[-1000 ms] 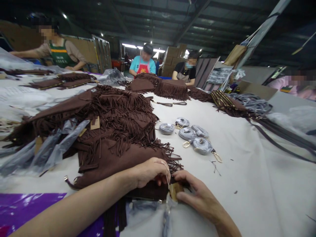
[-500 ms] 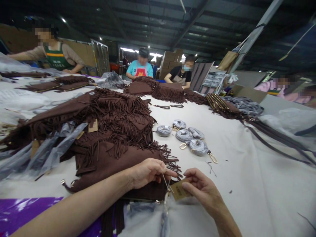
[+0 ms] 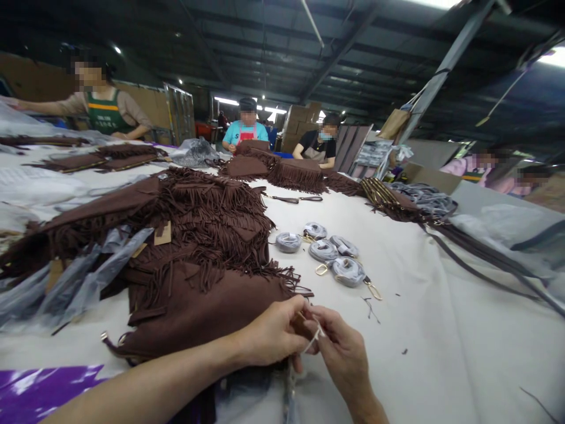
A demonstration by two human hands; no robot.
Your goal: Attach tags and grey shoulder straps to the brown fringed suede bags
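Note:
My left hand [image 3: 276,333] is closed around a brown cardboard hang tag [image 3: 301,323], mostly hidden by the fingers. Close against it, my right hand [image 3: 344,347] pinches the tag's pale string [image 3: 314,340] between thumb and fingers. The string runs down toward a plastic-wrapped strap [image 3: 290,394] at the table's front edge. Under and beside my left forearm lies a dark brown fringed bag [image 3: 207,306], with a small metal-tipped strap end at its left. Its near edge is covered by my left arm.
More fringed bags [image 3: 212,206] are piled behind, with plastic-wrapped pieces [image 3: 88,288] at their left. Several coiled, wrapped straps [image 3: 324,250] with gold clasps lie on the white table [image 3: 441,330]. Purple plastic [image 3: 48,388] is at front left. Co-workers [image 3: 245,129] are across the table.
My right hand has moved left to meet my left hand and now pinches the string. The tag has passed from my right fingers into my left hand. The view has shifted slightly.

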